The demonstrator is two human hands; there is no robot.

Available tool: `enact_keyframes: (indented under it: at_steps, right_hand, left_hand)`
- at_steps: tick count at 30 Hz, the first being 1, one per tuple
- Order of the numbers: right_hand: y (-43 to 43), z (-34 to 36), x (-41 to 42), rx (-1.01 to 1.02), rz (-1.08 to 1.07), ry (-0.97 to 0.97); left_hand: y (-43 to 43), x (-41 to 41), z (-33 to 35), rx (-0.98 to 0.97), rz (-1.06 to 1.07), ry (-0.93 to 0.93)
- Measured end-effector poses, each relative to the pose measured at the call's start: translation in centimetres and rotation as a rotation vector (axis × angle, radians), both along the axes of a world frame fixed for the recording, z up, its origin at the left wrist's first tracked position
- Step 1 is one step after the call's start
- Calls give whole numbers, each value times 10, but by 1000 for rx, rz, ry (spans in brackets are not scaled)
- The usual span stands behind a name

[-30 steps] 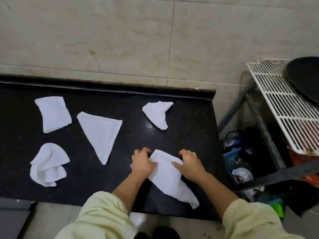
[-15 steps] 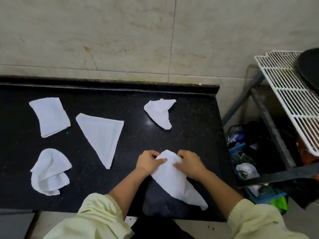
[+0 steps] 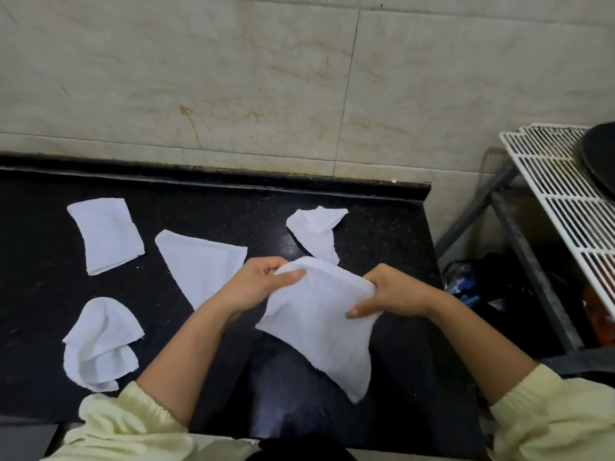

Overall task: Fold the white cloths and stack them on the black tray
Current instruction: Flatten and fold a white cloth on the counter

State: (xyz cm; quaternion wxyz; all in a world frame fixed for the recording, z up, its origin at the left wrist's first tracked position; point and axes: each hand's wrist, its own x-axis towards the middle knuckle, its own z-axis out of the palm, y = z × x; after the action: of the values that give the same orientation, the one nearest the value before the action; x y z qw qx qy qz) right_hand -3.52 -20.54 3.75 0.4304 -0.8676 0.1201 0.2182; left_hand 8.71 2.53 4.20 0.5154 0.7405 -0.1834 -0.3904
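Sleeves: pale yellow sleeves [image 3: 133, 427] at frame bottom, forearms reaching fwd over the counter's front edge.
Held cloth: white cloth [image 3: 319, 327] is up off the counter now, stretched btwn both hands, tapered tail hanging toward the person. 1 s ago it lay flat under both palms, so pressing is over.
L hand: left hand [image 3: 263, 284] clamped on the cloth's top-left corner, thumb on top, fingers curled behind.
R hand: right hand [image 3: 396, 294] gripping the right edge, thumb on the near face, fingers behind.
Meaning: prob. one more fold in the air, or start of the carry; can't tell which. Shape is long & uneven, so I'd guess another fold.
Counter: black counter [image 3: 233, 211] holds 4 more: crumpled cloth [image 3: 100, 344] near-left, triangle cloth [image 3: 199, 261] just beside the L wrist, squarish folded cloth [image 3: 106, 237] far-left, half-folded cloth [image 3: 316, 231] far centre, just behind the held one.
Open room: bare counter front-centre under the held cloth and along the right side.
Tray: black tray [image 3: 599, 161] far right on white wire rack [image 3: 559, 194], mostly out of frame, well apart from the counter; no cloth on the part that shows.
Edges: the carry would cross the counter's right end and the rack rim; hanging tail could snag there.
Wall: tiled wall [image 3: 299, 78] behind the back lip.
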Motion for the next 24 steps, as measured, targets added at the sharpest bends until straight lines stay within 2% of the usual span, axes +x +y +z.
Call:
enact_keyframes:
  at_steps: [5, 10, 14, 19, 24]
  right_hand:
    - [-11, 25, 17, -9, -71, -40]
    - [-14, 46, 36, 49, -231, -214]
    - [-16, 53, 42, 26, -255, -365]
    - [-18, 46, 28, 86, -190, -307]
    - [-16, 0, 3, 124, -88, -112]
  left_hand:
    - [15, 23, 15, -30, 125, -70]
    - [21, 40, 32, -126, 258, -132]
    - [31, 49, 41, -190, 282, -160]
    - [57, 45, 44, -136, 184, -179]
    - [78, 22, 5, 12, 13, -22]
